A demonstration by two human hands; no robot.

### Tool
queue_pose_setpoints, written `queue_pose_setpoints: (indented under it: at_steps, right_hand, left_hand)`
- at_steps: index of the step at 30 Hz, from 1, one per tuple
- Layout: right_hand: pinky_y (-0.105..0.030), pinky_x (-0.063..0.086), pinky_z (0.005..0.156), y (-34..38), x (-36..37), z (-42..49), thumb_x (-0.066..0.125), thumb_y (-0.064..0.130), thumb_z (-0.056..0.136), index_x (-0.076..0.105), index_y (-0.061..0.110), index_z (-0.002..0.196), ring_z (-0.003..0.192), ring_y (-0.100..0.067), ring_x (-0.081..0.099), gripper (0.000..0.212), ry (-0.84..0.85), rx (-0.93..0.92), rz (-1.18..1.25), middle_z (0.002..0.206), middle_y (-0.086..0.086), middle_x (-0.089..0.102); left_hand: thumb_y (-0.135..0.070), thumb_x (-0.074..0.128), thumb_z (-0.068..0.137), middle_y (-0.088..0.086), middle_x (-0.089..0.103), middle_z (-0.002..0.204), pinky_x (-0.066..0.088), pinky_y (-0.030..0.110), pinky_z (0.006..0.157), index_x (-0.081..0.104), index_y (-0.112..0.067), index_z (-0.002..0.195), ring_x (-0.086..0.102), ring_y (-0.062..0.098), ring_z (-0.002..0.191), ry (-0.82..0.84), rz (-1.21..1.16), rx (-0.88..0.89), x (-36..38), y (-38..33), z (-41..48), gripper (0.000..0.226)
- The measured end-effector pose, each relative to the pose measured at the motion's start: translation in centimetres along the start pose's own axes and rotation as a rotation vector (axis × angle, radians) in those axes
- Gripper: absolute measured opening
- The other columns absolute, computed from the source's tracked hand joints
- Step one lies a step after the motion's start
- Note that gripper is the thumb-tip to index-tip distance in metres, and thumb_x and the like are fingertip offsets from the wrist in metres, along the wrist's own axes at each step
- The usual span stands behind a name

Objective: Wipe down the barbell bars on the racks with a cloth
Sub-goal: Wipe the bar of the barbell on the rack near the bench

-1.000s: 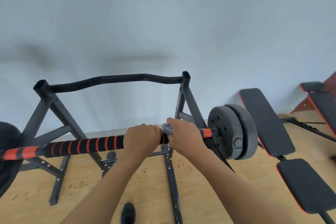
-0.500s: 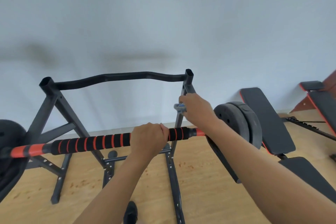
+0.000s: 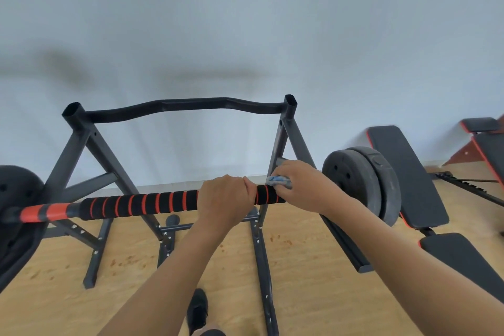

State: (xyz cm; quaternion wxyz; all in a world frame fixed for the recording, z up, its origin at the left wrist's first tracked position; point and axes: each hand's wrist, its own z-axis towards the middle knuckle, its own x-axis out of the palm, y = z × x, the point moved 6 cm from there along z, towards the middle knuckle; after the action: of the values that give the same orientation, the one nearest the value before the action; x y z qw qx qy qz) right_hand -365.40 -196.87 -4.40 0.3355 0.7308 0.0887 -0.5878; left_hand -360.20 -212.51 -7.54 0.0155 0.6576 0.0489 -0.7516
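Your left hand point(image 3: 223, 199) is curled fully round the bar point(image 3: 141, 204) at frame centre and your right hand point(image 3: 302, 185) pinches the cloth point(image 3: 279, 181) against it just right, so slackening that left grip could let the bar roll.

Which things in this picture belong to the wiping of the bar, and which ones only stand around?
Part of the job:
- barbell bar, gripped by the left hand
- cloth, held by the right hand against the bar
- rack

Only standing around:
- weight plates on the bar's right end
- padded bench on the right
- shoe on the floor
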Motion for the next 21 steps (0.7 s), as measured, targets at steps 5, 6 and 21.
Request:
queue_pose_setpoints:
  at_steps: [5, 6, 21]
  right_hand:
    - [-0.028, 0.054, 0.069, 1.3, 0.6, -0.5, 0.056, 0.02, 0.101, 0.071, 0.018, 0.1, 0.087, -0.01, 0.046, 0.015, -0.131, -0.072, -0.284, 0.094, 0.008, 0.05]
    - [-0.029, 0.055, 0.068, 1.5, 0.6, -0.6, 0.058, 0.018, 0.099, 0.071, 0.019, 0.102, 0.087, -0.01, 0.047, 0.014, -0.136, -0.069, -0.305, 0.095, 0.008, 0.049]
    - [-0.023, 0.041, 0.071, 1.4, 1.3, -0.1, 0.051, 0.008, 0.1, 0.069, 0.011, 0.096, 0.082, -0.011, 0.042, 0.018, -0.197, 0.063, -0.255, 0.096, 0.0, 0.045]
  left_hand:
    - [-0.017, 0.044, 0.103, -0.001, 0.045, 0.064, 0.052, 0.029, 0.061, 0.041, -0.013, 0.075, 0.053, 0.017, 0.061, 0.175, -0.026, 0.12, -0.5, -0.2, 1.4, 0.028]
    - [-0.012, 0.046, 0.101, 0.0, 0.049, 0.068, 0.055, 0.031, 0.065, 0.045, -0.013, 0.083, 0.056, 0.019, 0.064, 0.252, -0.083, 0.102, -0.2, 0.1, 1.9, 0.019]
    - [-0.005, 0.046, 0.093, -0.002, 0.037, 0.058, 0.034, 0.028, 0.054, 0.044, -0.015, 0.075, 0.049, 0.02, 0.056, 0.085, -0.043, 0.103, 0.0, -1.8, 1.6, 0.021]
